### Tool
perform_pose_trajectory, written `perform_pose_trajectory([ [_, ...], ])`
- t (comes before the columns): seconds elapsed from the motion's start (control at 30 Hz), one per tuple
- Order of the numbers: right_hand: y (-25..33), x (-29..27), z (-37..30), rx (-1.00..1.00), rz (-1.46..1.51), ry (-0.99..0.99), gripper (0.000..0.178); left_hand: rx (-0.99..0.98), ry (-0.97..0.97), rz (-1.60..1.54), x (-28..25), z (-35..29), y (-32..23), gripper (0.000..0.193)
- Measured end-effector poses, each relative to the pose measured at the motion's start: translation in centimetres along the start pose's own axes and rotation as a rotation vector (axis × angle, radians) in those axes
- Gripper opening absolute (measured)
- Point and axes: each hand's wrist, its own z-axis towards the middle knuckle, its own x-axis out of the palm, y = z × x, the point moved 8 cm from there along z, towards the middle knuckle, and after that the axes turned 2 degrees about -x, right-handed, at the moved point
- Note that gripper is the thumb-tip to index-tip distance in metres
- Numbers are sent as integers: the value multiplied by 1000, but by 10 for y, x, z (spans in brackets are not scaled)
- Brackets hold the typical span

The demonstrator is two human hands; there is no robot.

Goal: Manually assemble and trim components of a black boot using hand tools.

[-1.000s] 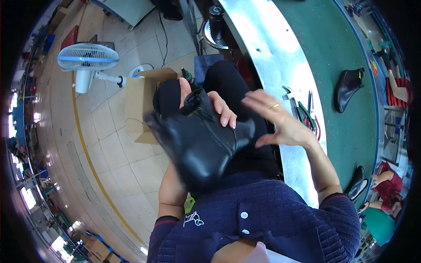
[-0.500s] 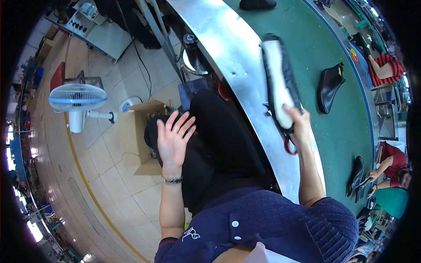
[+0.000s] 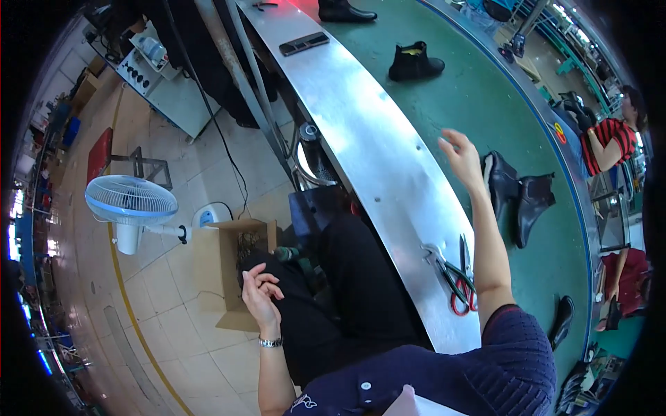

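Left hand and right hand are empty, well apart; near the latter, a black boot lies lengthwise near-to-far, toe direction unclear.

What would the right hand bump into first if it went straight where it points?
Probably the dark boot ahead on the green surface, though the right hand might pass above it; height is unclear.
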Motion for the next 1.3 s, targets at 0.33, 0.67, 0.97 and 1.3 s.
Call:
perform_pose_trajectory([
  [0.33,-6,87,265,-135,-398,-98,75,-67,-21,-69,-2,11,4,39],
  [0.67,-44,24,203,-29,-107,-254,39,-107,62,-118,6,10,7,31],
  [0.97,172,-77,15,-200,491,13,31,535,344,566,92,-68,-88,63],
  [1.3,278,51,-149,-138,745,717,38,198,901,166,105,-107,-39,112],
])
